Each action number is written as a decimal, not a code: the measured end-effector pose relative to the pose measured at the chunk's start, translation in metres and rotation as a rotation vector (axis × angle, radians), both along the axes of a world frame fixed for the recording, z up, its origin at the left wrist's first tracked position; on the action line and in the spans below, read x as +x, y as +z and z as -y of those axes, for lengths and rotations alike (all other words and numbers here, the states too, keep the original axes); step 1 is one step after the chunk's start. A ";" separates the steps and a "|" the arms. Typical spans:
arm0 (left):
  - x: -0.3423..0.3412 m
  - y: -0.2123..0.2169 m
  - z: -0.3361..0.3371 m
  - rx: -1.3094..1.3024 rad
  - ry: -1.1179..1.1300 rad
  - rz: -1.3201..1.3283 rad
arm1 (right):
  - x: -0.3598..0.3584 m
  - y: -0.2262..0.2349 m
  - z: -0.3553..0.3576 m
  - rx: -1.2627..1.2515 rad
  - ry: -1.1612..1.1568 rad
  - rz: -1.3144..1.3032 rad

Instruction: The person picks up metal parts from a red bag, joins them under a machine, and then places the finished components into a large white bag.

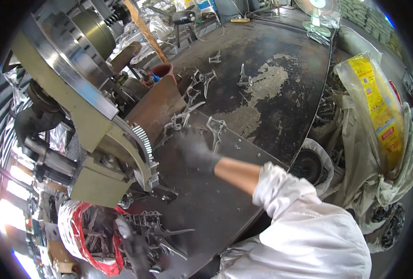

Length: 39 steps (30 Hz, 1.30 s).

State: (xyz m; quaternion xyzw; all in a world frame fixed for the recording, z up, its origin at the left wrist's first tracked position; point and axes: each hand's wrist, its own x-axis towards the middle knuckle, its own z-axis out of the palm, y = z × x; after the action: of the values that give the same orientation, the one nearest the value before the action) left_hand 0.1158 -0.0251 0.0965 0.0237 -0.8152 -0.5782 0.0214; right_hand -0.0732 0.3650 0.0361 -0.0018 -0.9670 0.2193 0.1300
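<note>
My right hand (199, 149), in a grey glove, reaches over the dark metal table and is smeared by motion, so its fingers cannot be read. Close to it lie a forked silver metal casting (215, 130) and more castings (175, 124) bunched at the table's inner edge. At the lower left, my left hand (134, 249), in a dark grey glove, is beside a cluster of metal castings (157, 230) with long prongs. Its fingers are mostly hidden. Next to that hand stands a white-and-red bag (74, 228) with dark metal pieces in it.
A large beige machine (92, 186) with a toothed curved part rises on the left. Loose castings (243, 76) lie farther across the table (280, 125). A red bucket (165, 70) stands behind a metal sheet. Sacks (355, 153) line the right side; a fan (317, 18) stands far right.
</note>
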 end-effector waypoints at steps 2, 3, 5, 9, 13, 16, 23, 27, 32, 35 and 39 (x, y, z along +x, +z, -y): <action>0.001 -0.048 -0.005 0.509 0.031 0.171 | -0.044 0.006 -0.029 0.067 -0.096 0.048; -0.004 -0.063 -0.021 0.136 -0.172 0.208 | -0.071 -0.009 -0.050 0.038 -0.171 0.051; -0.001 -0.065 -0.088 -0.374 -0.421 0.045 | -0.098 -0.018 -0.081 0.065 -0.158 0.060; -0.018 -0.053 -0.175 -0.516 -0.522 -0.013 | -0.127 -0.022 -0.105 0.167 -0.081 0.139; -0.043 -0.086 -0.128 -0.552 -0.446 -0.117 | -0.137 -0.027 -0.110 -0.004 0.081 0.185; -0.055 -0.102 -0.077 -0.731 -0.284 -0.097 | -0.130 -0.025 -0.128 -0.039 0.141 0.162; -0.046 -0.095 -0.018 -0.904 -0.160 -0.103 | -0.081 -0.032 -0.146 0.103 0.311 0.225; -0.059 -0.108 -0.004 -0.879 -0.090 -0.073 | -0.019 -0.021 -0.134 0.237 0.257 -0.011; -0.054 -0.095 -0.007 -0.142 -0.012 0.253 | 0.100 -0.012 -0.118 0.103 -0.214 -0.070; -0.048 -0.122 0.016 0.239 -0.044 0.294 | 0.131 -0.077 -0.100 0.359 -0.448 -0.021; -0.052 -0.107 -0.011 0.478 0.078 0.241 | 0.123 -0.097 -0.086 0.095 -0.322 -0.186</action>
State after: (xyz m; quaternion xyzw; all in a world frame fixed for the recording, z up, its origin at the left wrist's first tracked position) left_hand 0.0638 -0.0139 -0.0103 0.1282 -0.6506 -0.7461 -0.0598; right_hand 0.0499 0.4507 -0.0614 -0.1303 -0.9472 0.1491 0.2521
